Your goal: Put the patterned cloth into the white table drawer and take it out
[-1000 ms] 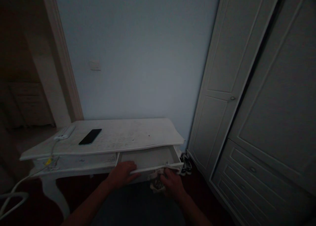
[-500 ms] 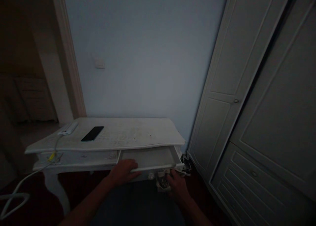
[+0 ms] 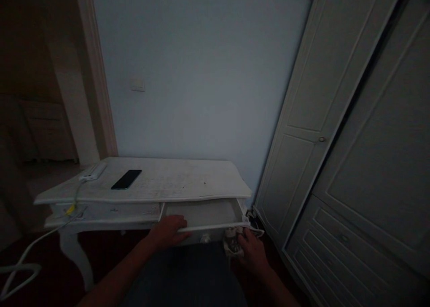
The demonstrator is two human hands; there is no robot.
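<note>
A white drawer is pulled out from the right half of a white table. My left hand grips the drawer's front edge near its left corner, fingers over the rim. In my right hand is a patterned cloth, bunched under the fingers and touching the right end of the drawer front. The round drawer knob sits between my two hands. Part of the cloth hangs below the drawer's edge.
On the tabletop lie a dark phone and a white power strip, whose cable runs off to the left. A tall wardrobe stands close on the right. Behind the table is a pale blue wall.
My right hand has moved a little to the right with the cloth, along the drawer front to its right corner. My left hand keeps its place on the drawer.
</note>
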